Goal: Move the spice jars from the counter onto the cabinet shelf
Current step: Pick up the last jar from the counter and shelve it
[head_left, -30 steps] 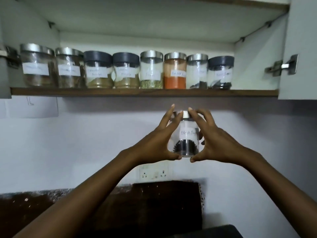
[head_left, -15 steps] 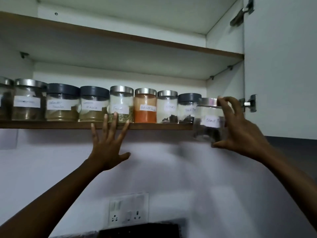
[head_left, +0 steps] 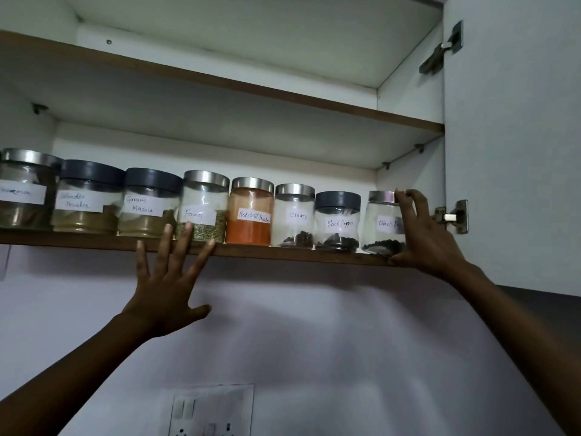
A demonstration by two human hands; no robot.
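A clear black pepper jar point(head_left: 381, 225) with a steel lid stands at the right end of the cabinet shelf point(head_left: 283, 251). My right hand point(head_left: 421, 234) is wrapped around its right side, fingers on the lid and thumb near the base. To its left runs a row of labelled spice jars: another black pepper jar point(head_left: 337, 221), cloves point(head_left: 294, 217), red chilli powder point(head_left: 250, 212), fennel point(head_left: 204, 207), garam masala point(head_left: 149, 204) and others. My left hand point(head_left: 169, 284) is spread flat, empty, below the shelf edge, its fingertips over the fennel jar.
The open cabinet door point(head_left: 512, 146) with two hinges stands right beside my right hand. A bare upper shelf point(head_left: 251, 86) runs above the jars. A wall socket point(head_left: 213, 410) sits low on the white wall. The counter is out of view.
The black pepper jar has moved from just below the shelf edge up onto the shelf's right end. Earlier both hands held it; my left hand let go and stays spread under the shelf.
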